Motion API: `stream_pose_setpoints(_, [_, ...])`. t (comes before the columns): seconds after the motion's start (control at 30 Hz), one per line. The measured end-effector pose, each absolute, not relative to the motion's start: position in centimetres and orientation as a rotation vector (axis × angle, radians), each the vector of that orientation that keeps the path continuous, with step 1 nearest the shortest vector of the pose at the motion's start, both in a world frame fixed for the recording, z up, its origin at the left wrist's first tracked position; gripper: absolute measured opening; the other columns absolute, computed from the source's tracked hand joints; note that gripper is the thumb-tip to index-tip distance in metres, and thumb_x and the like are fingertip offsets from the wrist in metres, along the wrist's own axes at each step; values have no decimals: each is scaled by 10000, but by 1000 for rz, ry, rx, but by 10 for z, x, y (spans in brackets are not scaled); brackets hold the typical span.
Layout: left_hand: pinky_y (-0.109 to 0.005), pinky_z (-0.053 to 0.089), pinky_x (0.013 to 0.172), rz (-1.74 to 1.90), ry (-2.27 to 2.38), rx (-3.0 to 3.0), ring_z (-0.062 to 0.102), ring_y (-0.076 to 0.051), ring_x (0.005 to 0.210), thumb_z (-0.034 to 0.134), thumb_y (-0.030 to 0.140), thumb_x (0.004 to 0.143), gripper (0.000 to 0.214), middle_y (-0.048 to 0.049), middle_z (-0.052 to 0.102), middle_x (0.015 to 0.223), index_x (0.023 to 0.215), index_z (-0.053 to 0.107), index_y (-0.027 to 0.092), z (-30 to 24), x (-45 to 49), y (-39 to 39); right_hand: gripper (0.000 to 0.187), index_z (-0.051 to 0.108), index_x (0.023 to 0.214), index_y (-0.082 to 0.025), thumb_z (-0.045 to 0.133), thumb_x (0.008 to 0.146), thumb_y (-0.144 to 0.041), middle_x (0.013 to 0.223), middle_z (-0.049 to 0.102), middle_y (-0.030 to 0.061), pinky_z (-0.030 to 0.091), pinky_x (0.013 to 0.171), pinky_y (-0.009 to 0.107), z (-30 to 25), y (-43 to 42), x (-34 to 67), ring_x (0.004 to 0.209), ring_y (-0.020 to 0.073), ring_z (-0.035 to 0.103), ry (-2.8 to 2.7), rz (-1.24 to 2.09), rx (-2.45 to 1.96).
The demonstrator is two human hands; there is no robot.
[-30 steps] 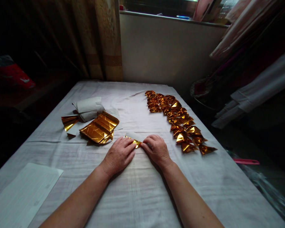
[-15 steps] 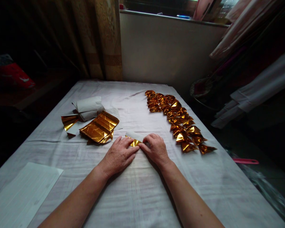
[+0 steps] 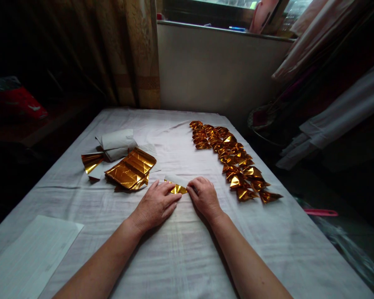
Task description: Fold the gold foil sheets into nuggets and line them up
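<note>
A small folded piece of gold foil paper, with a white strip along its far edge, lies on the table between my hands. My left hand holds its left part down, fingers over the paper and thumb at the near edge. At the right corner, the thumb and bent fingers of my right hand pinch the paper. A stack of creased gold foil sheets is just beyond my left hand. Right of my right hand stand rows of folded gold foil pieces with pointed ends.
A white cloth covers the table. Wrapped white paper and a curled gold sheet lie behind the stack. A pale paper sheet is at the near left. Clothes hang on the right; a curtain hangs behind.
My right thumb and fingers have shifted slightly right along the paper's edge, and more of the gold shows between my hands. My left hand stays in place. The camera has tilted up slightly.
</note>
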State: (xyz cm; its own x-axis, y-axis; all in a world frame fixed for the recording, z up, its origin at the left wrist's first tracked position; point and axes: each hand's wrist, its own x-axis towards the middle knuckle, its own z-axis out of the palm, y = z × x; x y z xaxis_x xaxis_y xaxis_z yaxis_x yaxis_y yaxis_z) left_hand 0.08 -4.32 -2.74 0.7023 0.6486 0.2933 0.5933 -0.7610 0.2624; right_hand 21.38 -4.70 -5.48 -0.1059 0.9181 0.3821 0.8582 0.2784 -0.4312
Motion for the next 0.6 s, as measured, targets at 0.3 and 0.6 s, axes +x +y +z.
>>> stream_pose_setpoints(0.3, [-503, 430, 1009, 659, 1072, 2738, 578, -266, 1122, 579, 232, 904, 251, -85, 646, 1228, 1117, 707, 273, -31, 5, -46, 146, 698, 996, -239, 574, 923, -211, 929, 676, 53, 430, 789, 318, -46, -64, 207, 874, 205, 576, -2113, 16, -1437])
stream_pose_setpoints(0.6, [-409, 516, 949, 811, 1055, 2655, 630, -221, 1045, 545, 209, 925, 227, -78, 669, 1178, 1098, 689, 243, -39, 2, -42, 219, 710, 1026, -235, 711, 841, -353, 997, 681, 64, 449, 805, 360, -36, -69, 199, 924, 240, 583, -2172, 90, -1549])
